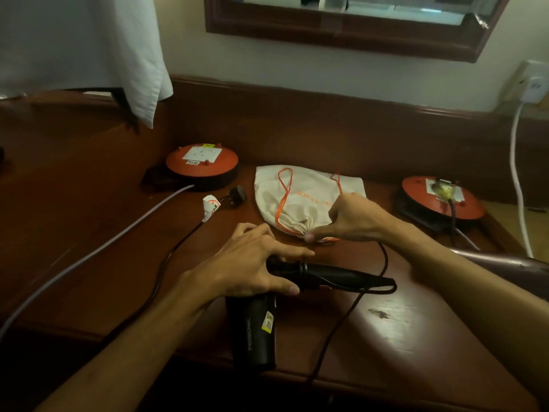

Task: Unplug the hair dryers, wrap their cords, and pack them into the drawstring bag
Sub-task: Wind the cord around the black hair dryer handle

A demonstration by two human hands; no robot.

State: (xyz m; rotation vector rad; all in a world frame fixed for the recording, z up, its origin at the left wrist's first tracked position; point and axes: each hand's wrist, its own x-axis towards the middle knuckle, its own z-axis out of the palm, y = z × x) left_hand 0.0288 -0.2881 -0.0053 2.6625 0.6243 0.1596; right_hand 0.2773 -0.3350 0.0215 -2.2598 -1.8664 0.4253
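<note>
On glossy wood (416, 337), right hand (353, 218) pinches puckered cloth bag (300, 203).

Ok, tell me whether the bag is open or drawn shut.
Shut: the mouth of the bag is bunched tight where the right hand pinches it.

I see a hotel-style bedroom: a framed mirror (353, 28) on the wall above the dark wooden worktop (98, 203), a towel (89, 46) hanging left of it.
</note>
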